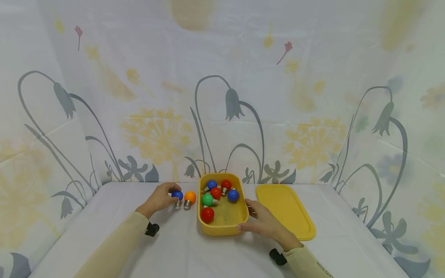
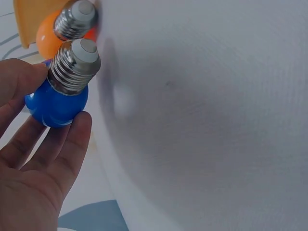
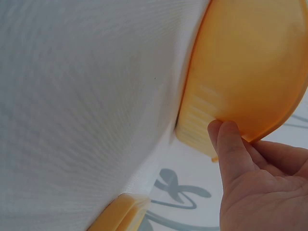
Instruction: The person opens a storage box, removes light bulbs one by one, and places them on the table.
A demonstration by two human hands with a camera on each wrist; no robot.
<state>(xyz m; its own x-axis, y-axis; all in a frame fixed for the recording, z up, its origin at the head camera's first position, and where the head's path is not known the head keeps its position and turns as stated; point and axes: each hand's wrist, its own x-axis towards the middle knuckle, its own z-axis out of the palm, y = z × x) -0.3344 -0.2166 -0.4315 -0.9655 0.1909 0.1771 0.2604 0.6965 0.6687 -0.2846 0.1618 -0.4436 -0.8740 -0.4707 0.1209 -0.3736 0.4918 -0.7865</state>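
Note:
In the head view, my left hand (image 1: 161, 199) pinches a blue light bulb (image 1: 177, 195) between thumb and fingers, left of the box. The left wrist view shows the bulb's silver screw base (image 2: 74, 67) tilted up toward the camera. Right beside it an orange bulb (image 1: 189, 197) rests on the table. A yellow plastic box (image 1: 222, 230) holds several red, blue and green bulbs, such as a green bulb (image 1: 207, 199). My right hand (image 1: 265, 222) touches the box's right side with fairly straight fingers, its thumb at the near corner.
To the right of the box a yellow lid (image 1: 286, 210) lies flat on the white-covered table (image 1: 167, 247). Behind the table hangs a flower-printed curtain (image 1: 222, 127), which also lines both sides.

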